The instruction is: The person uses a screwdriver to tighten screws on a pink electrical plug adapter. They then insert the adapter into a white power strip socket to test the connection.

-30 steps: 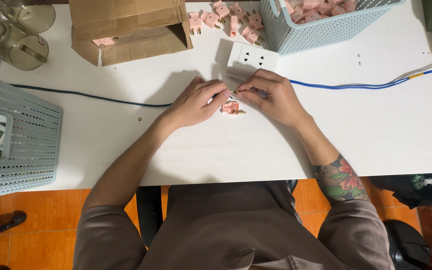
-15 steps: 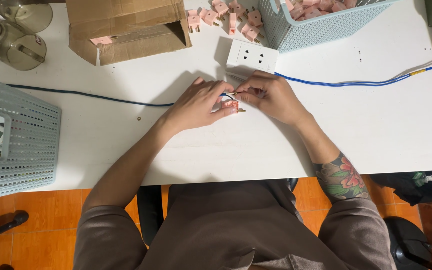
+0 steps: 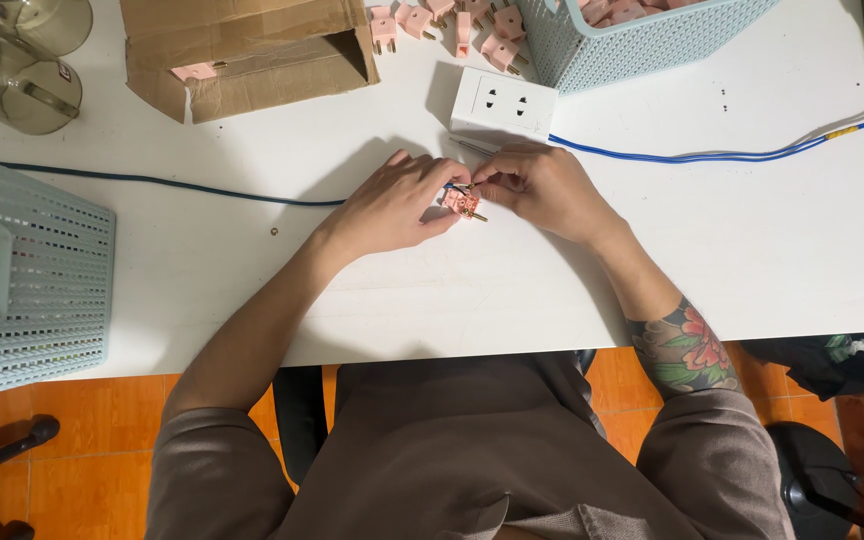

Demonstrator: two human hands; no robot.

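Head view, left hand [image 3: 392,205] and right hand [image 3: 542,188] both pinched on small pink plug [image 3: 462,203], white table [image 3: 352,290]

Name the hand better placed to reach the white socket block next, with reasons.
Right, probably. The right hand lies just below the white socket block, almost touching its near edge. The left hand sits further off, steadying the pink plug between both hands.

On the surface [image 3: 802,260], the small plug [image 3: 462,203] lies between the left hand [image 3: 392,205] and right hand [image 3: 547,190], just before the socket block [image 3: 504,105], with a cardboard box [image 3: 242,50] behind-left, baskets [image 3: 27,270] far left and behind-right.
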